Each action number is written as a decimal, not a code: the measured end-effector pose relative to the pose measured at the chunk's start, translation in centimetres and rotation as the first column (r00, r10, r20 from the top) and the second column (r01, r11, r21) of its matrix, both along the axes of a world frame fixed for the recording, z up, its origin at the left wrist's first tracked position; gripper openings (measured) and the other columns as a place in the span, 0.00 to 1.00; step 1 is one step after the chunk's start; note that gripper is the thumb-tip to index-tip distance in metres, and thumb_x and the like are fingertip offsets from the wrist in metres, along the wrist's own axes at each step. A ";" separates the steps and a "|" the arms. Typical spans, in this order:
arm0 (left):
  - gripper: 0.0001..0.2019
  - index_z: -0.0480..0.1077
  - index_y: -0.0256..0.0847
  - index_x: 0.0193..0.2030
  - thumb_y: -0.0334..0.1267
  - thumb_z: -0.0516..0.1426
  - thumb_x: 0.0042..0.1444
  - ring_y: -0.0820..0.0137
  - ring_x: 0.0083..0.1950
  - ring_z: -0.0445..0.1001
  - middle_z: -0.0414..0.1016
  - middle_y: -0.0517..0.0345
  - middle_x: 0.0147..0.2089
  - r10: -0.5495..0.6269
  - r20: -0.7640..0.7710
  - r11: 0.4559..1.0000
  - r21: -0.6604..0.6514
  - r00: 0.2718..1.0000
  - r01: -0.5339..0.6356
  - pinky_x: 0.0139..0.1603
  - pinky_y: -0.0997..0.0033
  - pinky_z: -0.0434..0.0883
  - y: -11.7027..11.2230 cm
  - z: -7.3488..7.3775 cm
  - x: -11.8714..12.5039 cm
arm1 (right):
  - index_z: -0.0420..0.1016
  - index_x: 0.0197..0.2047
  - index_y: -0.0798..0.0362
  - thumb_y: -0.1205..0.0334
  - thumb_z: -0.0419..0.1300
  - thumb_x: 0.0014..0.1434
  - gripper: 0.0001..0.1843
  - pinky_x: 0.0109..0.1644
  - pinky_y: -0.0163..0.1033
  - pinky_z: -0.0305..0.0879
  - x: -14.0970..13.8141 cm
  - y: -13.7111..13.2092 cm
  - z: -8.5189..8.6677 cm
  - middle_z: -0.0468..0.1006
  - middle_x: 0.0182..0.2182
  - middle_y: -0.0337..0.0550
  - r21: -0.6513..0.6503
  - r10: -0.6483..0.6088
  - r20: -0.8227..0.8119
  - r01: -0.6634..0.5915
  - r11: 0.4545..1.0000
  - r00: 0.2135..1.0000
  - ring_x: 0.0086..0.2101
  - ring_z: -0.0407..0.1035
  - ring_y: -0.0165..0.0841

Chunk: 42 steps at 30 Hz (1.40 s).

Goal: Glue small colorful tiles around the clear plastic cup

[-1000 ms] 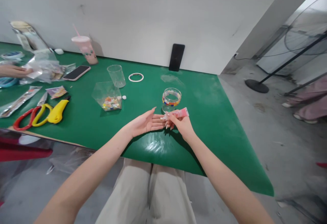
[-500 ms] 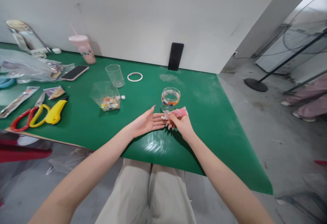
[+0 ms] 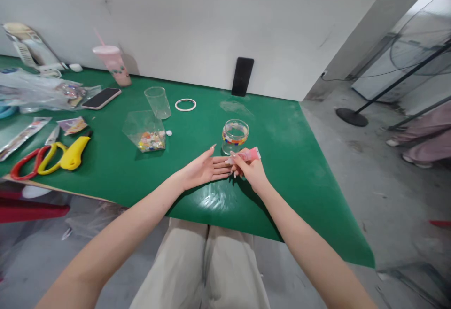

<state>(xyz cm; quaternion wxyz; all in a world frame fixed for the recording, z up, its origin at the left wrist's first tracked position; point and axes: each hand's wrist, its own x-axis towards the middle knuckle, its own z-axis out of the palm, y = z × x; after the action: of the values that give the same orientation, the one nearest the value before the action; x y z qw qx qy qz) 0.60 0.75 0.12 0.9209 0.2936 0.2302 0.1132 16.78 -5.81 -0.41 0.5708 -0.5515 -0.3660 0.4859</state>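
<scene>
My left hand [image 3: 202, 170] is open, palm up, its fingers stretched to the right over the green table. A small pink squeeze tube [image 3: 251, 154] is pinched in my right hand [image 3: 252, 170], its pale nozzle pointing left at my left fingertips. Whether the nozzle touches them I cannot tell. Just behind both hands stands a clear glass jar [image 3: 230, 147] with a band of coloured tiles around its upper part. To the left a clear bag [image 3: 151, 142] holds several coloured pieces, with a small white cap [image 3: 169, 133] beside it.
Behind the bag stands a clear plastic cup [image 3: 159, 104], with a white ring [image 3: 185, 105] to its right. A black phone [image 3: 242, 77] leans against the wall. On the left are red-handled scissors [image 3: 26, 166], a yellow-handled tool [image 3: 72, 155], another phone [image 3: 102, 98] and a pink tumbler [image 3: 114, 66].
The hands keep almost the same pose, the tube still in my right hand. The view has shifted very slightly.
</scene>
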 end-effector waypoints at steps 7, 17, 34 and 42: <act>0.33 0.62 0.28 0.60 0.57 0.42 0.63 0.61 0.60 0.66 0.67 0.37 0.59 -0.011 -0.023 1.000 0.016 1.000 0.011 0.64 0.61 0.53 0.0 0.0 0.0 | 0.68 0.26 0.55 0.40 0.67 0.41 0.26 0.15 0.26 0.59 0.2 0.2 -0.6 0.72 0.14 0.35 -0.023 -0.013 0.041 0.014 1.000 0.999 0.13 0.64 0.23; 0.32 0.65 0.27 0.57 0.56 0.42 0.63 0.63 0.55 0.70 0.69 0.38 0.56 0.012 -0.046 1.000 -0.003 0.999 -0.012 0.63 0.63 0.55 -0.1 0.0 0.1 | 0.68 0.26 0.55 0.39 0.66 0.42 0.26 0.15 0.27 0.59 0.1 0.2 -0.6 0.71 0.14 0.35 -0.019 -0.027 0.079 0.029 0.999 0.996 0.13 0.64 0.23; 0.18 0.66 0.30 0.57 0.28 0.53 0.59 0.63 0.54 0.73 0.73 0.41 0.54 0.089 -0.044 0.991 0.102 0.995 -0.084 0.64 0.59 0.58 -0.4 -0.5 0.0 | 0.68 0.27 0.54 0.41 0.64 0.47 0.23 0.17 0.28 0.61 0.2 -0.1 -0.6 0.72 0.15 0.35 0.023 -0.027 0.171 0.023 0.999 0.985 0.13 0.65 0.24; 0.20 0.66 0.32 0.57 0.31 0.58 0.57 0.64 0.54 0.74 0.73 0.41 0.54 0.095 -0.095 0.980 0.183 0.991 -0.077 0.64 0.61 0.60 -0.5 -0.5 0.2 | 0.68 0.26 0.54 0.40 0.65 0.45 0.24 0.16 0.29 0.62 0.1 -0.2 -0.3 0.71 0.14 0.35 0.033 -0.029 0.165 0.024 0.999 0.986 0.13 0.64 0.25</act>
<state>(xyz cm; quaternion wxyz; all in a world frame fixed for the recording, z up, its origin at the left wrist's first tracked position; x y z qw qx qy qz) 0.76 0.22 -0.40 0.8719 0.3702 0.2790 0.1578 16.86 -6.00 -0.66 0.5532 -0.5860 -0.4122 0.4251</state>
